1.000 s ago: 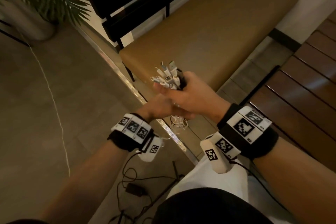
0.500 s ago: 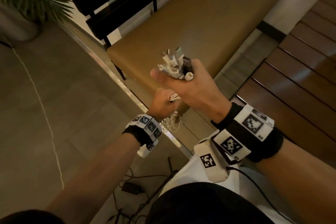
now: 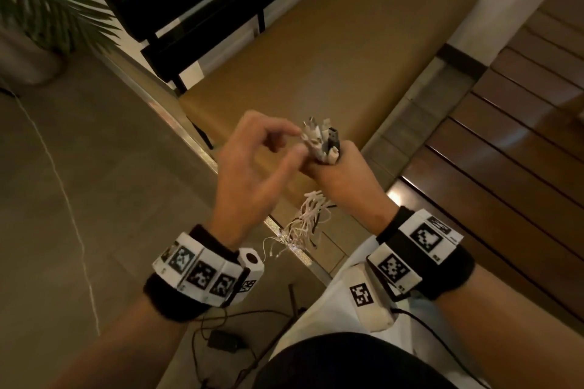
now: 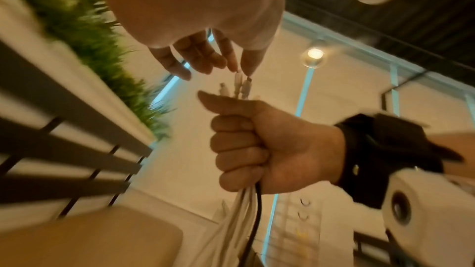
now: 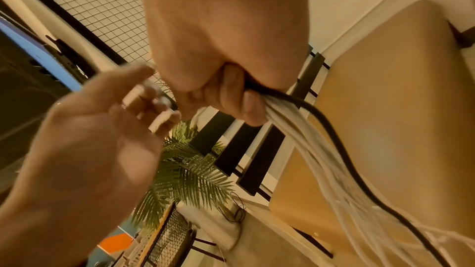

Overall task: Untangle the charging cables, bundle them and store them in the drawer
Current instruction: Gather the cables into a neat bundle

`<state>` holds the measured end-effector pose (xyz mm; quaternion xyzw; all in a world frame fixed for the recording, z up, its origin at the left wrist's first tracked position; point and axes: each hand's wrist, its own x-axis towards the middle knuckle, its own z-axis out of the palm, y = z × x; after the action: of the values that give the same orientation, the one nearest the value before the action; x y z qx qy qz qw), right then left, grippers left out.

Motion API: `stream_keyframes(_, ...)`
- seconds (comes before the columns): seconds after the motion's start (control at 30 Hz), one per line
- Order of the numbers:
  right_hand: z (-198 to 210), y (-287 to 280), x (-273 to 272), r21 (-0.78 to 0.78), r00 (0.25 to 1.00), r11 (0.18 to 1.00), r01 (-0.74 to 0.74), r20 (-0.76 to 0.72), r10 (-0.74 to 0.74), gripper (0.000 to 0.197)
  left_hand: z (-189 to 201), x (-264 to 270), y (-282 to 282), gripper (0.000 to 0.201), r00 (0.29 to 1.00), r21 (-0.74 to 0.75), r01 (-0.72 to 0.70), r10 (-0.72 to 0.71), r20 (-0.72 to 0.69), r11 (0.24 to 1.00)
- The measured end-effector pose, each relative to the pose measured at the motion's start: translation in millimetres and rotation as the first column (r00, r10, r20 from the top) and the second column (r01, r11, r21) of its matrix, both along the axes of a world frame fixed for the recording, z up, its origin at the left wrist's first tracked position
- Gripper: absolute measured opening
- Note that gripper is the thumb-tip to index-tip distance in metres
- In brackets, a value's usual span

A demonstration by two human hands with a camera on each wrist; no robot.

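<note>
A tan padded bench point(image 3: 331, 50) fills the upper middle of the head view, dark wooden slats behind it, a palm plant point(image 3: 47, 0) in the upper left, grey floor at left. At frame centre, the right hand point(image 3: 344, 180) is fisted tight around the charging cables point(image 3: 322, 142), plug ends bristling out of the top of the fist, the white cords and one black one trailing down below it toward the lower middle. And here's the change: the left hand point(image 3: 252, 177), which was tucked low beneath the right fist a moment ago, has come up to the left of the plugs. Its thumb and forefinger are meeting on a white connector point(image 4: 238, 80) at the top of the cluster; the left wrist view shows the tips right on the plug ends, the other fingers loosely spread. So the cords look gathered already, and this looks like evening up the plug ends before the bundle is tied or wound. No drawer shows in any view, so storing is still to come. Loose tails point(image 3: 284, 240) dangling at lower centre could snag again.
</note>
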<state>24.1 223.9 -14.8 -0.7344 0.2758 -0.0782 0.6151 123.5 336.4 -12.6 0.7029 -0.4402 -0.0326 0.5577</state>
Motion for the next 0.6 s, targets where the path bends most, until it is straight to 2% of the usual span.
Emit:
stream_keyframes(0.07,-7.3,-0.5,0.9,0.046,1.0,0.999,-0.009,0.007,0.009,0.008,5.3,-5.7,-4.2,0.038,0.981,0.073,0.023,-0.037,0.192,0.997)
stream_keyframes(0.13,-10.8,-1.6,-1.3,0.037,0.999,0.999,-0.019,0.035,0.017,0.004,7.9,-7.9,-8.5,0.055,0.962,0.164,0.029,-0.072,0.263,0.986)
stream_keyframes(0.2,-9.2,-2.8,-3.2,0.001,0.999,1.0,-0.019,0.047,0.019,0.007,6.2,-8.1,-9.9,0.051,0.947,0.214,0.047,-0.112,0.302,0.976)
stream_keyframes(0.3,-5.3,-3.2,-6.3,-0.018,1.0,1.0,0.013,0.022,-0.012,0.02,2.5,-7.5,-10.7,0.039,0.944,0.157,0.046,-0.094,0.316,0.987)
stream_keyframes(0.4,-6.4,-3.5,-7.8,-0.013,0.998,0.999,0.038,0.041,-0.037,0.014,-1.4,-7.9,-10.6,0.036,0.956,0.121,0.036,-0.07,0.286,0.992)
stream_keyframes(0.6,-7.6,-4.9,-8.8,0.016,0.997,0.999,0.046,0.055,-0.047,0.009,-2.8,-2.2,-9.0,0.029,0.95,0.113,0.097,-0.126,0.285,0.989)
